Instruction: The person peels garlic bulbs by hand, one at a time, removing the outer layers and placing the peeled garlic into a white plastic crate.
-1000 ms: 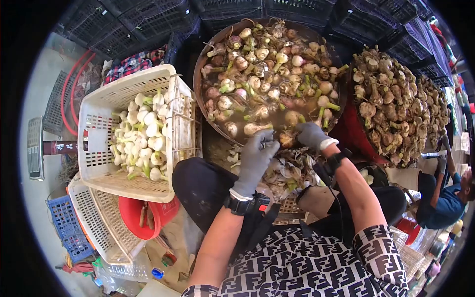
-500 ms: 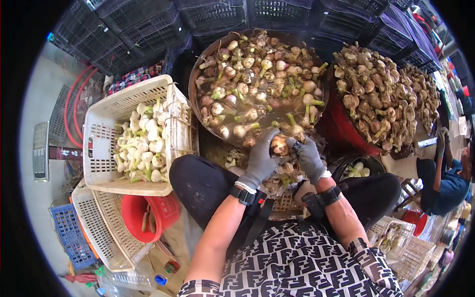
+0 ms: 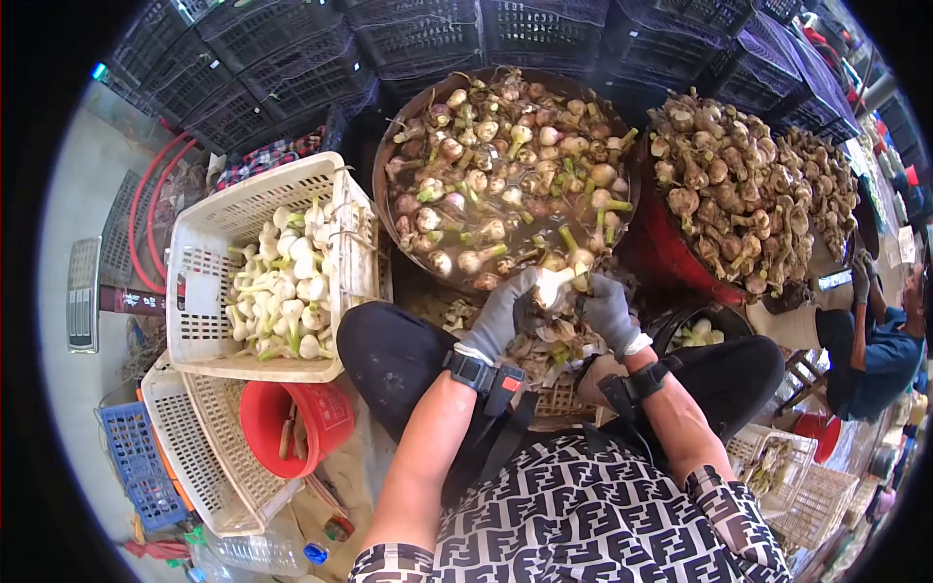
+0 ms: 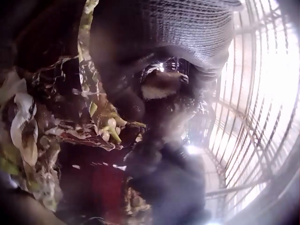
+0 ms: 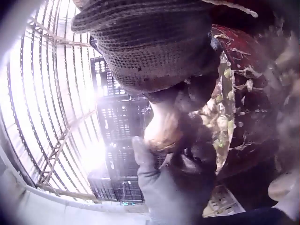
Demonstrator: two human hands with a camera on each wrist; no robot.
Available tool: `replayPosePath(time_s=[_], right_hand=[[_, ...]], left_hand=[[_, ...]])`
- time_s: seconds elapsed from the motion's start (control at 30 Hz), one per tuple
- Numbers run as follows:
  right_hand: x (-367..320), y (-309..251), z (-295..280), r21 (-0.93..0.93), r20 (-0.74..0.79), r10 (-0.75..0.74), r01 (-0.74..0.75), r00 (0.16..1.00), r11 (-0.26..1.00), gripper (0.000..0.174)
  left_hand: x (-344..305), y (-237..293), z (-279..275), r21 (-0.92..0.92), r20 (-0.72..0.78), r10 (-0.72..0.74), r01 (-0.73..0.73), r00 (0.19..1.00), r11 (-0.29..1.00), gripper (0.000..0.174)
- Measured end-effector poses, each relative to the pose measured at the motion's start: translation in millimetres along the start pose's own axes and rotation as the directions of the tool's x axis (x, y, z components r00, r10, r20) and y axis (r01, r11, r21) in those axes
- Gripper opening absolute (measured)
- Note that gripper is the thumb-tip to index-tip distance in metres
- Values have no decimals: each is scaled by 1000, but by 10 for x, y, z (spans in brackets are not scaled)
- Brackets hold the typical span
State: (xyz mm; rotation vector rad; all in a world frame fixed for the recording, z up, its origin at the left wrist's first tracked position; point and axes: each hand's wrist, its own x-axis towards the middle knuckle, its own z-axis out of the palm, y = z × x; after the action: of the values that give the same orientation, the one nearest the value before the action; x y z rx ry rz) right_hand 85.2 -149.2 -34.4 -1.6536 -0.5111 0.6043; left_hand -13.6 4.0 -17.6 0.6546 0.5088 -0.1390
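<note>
Both hands wear grey gloves and meet over the near rim of a round basin (image 3: 391, 219) of muddy water, where many garlic bulbs float. Between them is a garlic bulb (image 3: 556, 285) with its white inner skin showing. My left hand (image 3: 510, 309) grips the bulb from the left. From the right, my right hand (image 3: 610, 311) holds it by the stem side. In the right wrist view, the pale bulb (image 5: 161, 129) sticks out below the knitted glove, and the other hand's thumb (image 5: 146, 164) lies against it. Loose papery skins (image 3: 554, 350) lie beneath the hands.
A white plastic crate (image 3: 255, 367) at left holds cleaned white bulbs. A red bucket (image 3: 326, 428) with tools stands below it. Dirty garlic (image 3: 748, 194) is heaped at right, beside a dark tub (image 3: 671, 335) with white bulbs. Black crates (image 3: 428, 39) line the back. Another person (image 3: 880, 360) sits at far right.
The hands were apart, the right at a brown bulb by the basin rim. They came together on it lower down, and its brown outer skin has since given way to white.
</note>
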Motion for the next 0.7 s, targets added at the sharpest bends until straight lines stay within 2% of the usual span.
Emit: replayPosePath(time_s=[0.07, 0.13, 0.17, 0.2, 0.23, 0.27, 0.3, 0.33, 0.37, 0.4, 0.43, 0.47, 0.5, 0.53, 0.57, 0.6, 0.63, 0.67, 0.7], right_hand=[[-13, -110, -13, -138, 64, -119, 127, 991, 982, 17], [23, -41, 10, -127, 41, -166, 170, 985, 977, 17], [40, -18, 15, -118, 20, -212, 213, 977, 970, 17], [34, 4, 15, -118, 20, -212, 213, 977, 970, 17], [9, -88, 49, 18, 20, -31, 31, 999, 999, 17], [-11, -142, 72, 152, 45, 150, -155, 988, 976, 17], [-10, -111, 69, 152, 45, 149, -155, 988, 976, 17], [-6, -55, 60, 302, 81, 187, -203, 979, 931, 17], [-14, -59, 56, 444, 121, 219, -250, 968, 860, 17], [-37, -67, 29, 445, 123, 220, -252, 968, 859, 17], [-74, -178, 0, 367, 138, 153, -194, 979, 910, 18], [-95, -237, -32, 287, 158, 84, -127, 984, 949, 18], [-87, -117, -82, 239, 193, -91, 43, 977, 970, 18], [-68, -76, -96, 239, 193, -93, 45, 977, 970, 18], [-57, -32, -108, 596, 213, -23, -111, 977, 795, 17], [-58, 16, -120, 847, 257, 33, -241, 966, 473, 16], [-94, -151, -114, 782, 220, 95, -234, 971, 578, 17], [-119, -245, -134, 782, 219, 94, -232, 971, 578, 17], [-134, -313, -149, 391, 122, -92, 37, 988, 920, 16]], left_hand=[[-26, 34, 73, -14, 7, 22, -22, 1000, 1000, 49], [-9, 16, 100, -26, 14, 38, -38, 999, 999, 51], [34, -20, 71, 300, -35, 207, -187, 978, 936, 51], [72, -60, 43, 595, -28, 376, -287, 926, 751, 50], [111, -124, 25, 596, -29, 375, -285, 927, 751, 50], [149, -198, 15, 747, -34, 571, -359, 820, 560, 48], [186, -248, -9, 865, 8, 738, -375, 675, 334, 46], [152, -212, 19, 865, 9, 738, -375, 675, 333, 46], [72, -139, 66, 757, -91, 615, -347, 783, 554, 45], [11, -79, 68, 609, -160, 460, -279, 873, 742, 44], [-5, -29, 5, 634, -39, 385, -275, 922, 723, 49], [32, -40, -62, 635, -41, 386, -274, 922, 722, 49], [92, -67, -138, 300, -18, 213, -198, 977, 933, 48], [116, -44, -148, -68, 71, 54, -49, 996, 996, 48], [128, 6, -186, -160, 262, 13, 30, 965, 987, 42], [168, -10, -168, -158, 262, 11, 32, 965, 987, 42], [225, -49, -129, 291, 48, 354, -352, 934, 889, 37], [248, -51, -79, 714, 18, 699, -498, 715, 492, 33], [245, -29, -64, 715, 18, 699, -498, 715, 490, 33]])
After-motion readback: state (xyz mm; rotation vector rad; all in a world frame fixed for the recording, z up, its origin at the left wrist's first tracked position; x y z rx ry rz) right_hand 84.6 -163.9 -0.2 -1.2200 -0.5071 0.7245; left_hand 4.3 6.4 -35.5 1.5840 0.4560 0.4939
